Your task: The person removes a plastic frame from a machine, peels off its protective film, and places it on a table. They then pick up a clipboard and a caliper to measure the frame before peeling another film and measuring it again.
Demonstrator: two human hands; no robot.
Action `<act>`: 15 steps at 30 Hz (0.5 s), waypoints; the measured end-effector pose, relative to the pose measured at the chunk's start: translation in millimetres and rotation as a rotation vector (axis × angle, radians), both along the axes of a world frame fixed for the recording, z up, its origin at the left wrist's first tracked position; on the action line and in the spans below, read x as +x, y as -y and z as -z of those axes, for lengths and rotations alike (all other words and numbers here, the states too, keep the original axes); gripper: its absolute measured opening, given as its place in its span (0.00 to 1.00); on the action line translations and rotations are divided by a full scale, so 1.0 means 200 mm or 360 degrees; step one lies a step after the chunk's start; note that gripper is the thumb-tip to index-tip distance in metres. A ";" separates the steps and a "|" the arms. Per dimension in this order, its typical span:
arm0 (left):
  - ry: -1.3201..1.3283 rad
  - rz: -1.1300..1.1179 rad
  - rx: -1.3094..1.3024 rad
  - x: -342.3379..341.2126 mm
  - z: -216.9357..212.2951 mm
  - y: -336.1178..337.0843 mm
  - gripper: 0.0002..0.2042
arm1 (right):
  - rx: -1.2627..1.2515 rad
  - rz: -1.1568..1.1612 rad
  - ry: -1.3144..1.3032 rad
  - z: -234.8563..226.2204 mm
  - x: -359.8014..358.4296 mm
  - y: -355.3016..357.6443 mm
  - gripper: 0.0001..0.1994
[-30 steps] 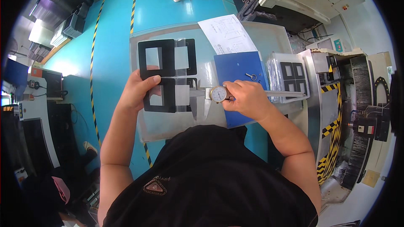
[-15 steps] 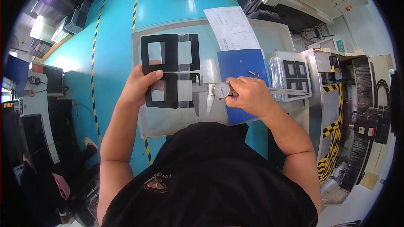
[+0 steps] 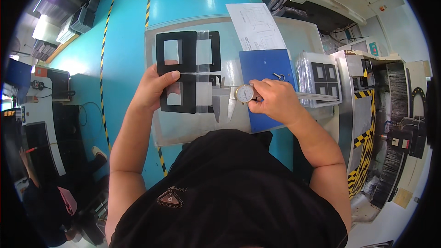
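Note:
My left hand (image 3: 155, 87) grips the left edge of a panel of black rectangular frames (image 3: 189, 50), thumb on top and fingers showing through the window openings. A clear strip runs down the panel's middle, and more black framing lies to its right. In my right hand (image 3: 278, 102) is a dial caliper (image 3: 244, 93) with a round, gold-rimmed dial. The caliper's jaws point toward me and are spread a little, beside the panel's lower right part. Whether they touch it I cannot tell. The caliper's beam extends to the right past my hand.
Under my hands is a pale table (image 3: 183, 131). On it lie a blue board (image 3: 266, 66) with a small metal key-like piece (image 3: 279, 76), a printed drawing sheet (image 3: 255, 25), and a plastic-wrapped stack of framed panels (image 3: 317, 82). Machinery (image 3: 397, 133) stands right. Another person (image 3: 41, 206) is at lower left.
The table and both hands sit slightly higher in view. The caliper has shifted slightly right. A walker at the top has mostly left view; the person at lower left now raises a hand with something red.

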State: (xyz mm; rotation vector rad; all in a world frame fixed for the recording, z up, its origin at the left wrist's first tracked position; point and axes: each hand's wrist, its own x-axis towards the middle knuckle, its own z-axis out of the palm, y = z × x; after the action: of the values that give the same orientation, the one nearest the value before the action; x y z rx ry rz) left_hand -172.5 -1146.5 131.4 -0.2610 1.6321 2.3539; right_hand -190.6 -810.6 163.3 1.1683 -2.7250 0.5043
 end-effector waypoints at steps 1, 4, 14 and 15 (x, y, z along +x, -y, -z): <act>0.0000 0.0000 -0.0001 0.00 0.00 0.00 0.18 | -0.0009 -0.0003 -0.0002 0.00 0.00 0.00 0.14; -0.0014 0.0020 -0.0002 0.00 -0.01 0.01 0.18 | -0.0017 -0.0007 -0.0001 0.00 0.00 0.00 0.14; 0.0023 0.0024 0.0045 0.00 -0.02 0.00 0.18 | -0.0116 -0.0015 -0.0087 -0.01 0.00 0.03 0.09; 0.0038 0.0033 0.0042 0.00 -0.02 0.00 0.18 | -0.0121 -0.0025 -0.0086 -0.01 0.00 0.03 0.09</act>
State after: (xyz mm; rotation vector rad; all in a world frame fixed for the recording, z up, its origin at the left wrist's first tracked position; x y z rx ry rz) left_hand -172.1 -1146.8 135.7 -0.2645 1.5840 2.3461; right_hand -191.2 -816.4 165.3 1.1682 -2.6289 0.5649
